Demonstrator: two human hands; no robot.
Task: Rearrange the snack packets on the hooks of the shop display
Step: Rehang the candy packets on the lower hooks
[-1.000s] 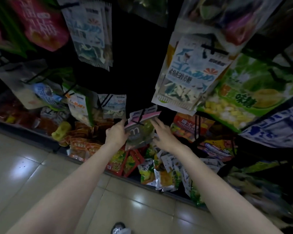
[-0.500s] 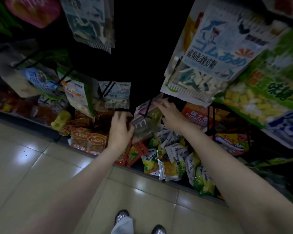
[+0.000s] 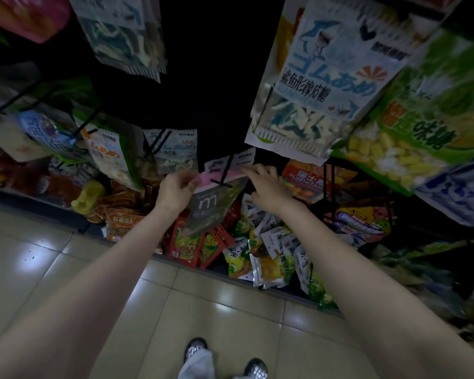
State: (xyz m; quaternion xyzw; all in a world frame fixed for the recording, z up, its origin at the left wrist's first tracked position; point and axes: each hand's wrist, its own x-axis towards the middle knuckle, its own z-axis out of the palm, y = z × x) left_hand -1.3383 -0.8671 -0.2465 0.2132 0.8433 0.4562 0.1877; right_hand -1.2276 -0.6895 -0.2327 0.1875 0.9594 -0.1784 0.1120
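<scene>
A clear snack packet (image 3: 211,206) with a pink top and a white "m" hangs on a black hook (image 3: 225,175) low in the dark display. My left hand (image 3: 177,190) pinches the packet's pink top at its left corner. My right hand (image 3: 266,184) touches the top's right corner with its fingertips, fingers slightly bent. White-topped packets (image 3: 242,157) hang behind it on the same hook.
Large shark-candy packets (image 3: 326,86) and a green durian-candy packet (image 3: 422,127) hang close overhead on the right. More packets (image 3: 173,151) hang on hooks at left. A floor-level bin (image 3: 263,258) holds several loose packets. Tiled floor and my shoes (image 3: 253,369) lie below.
The view tilted further down and came closer. My left hand rose from the packet's side to pinch its pink top. My right hand stays at the top's right corner.
</scene>
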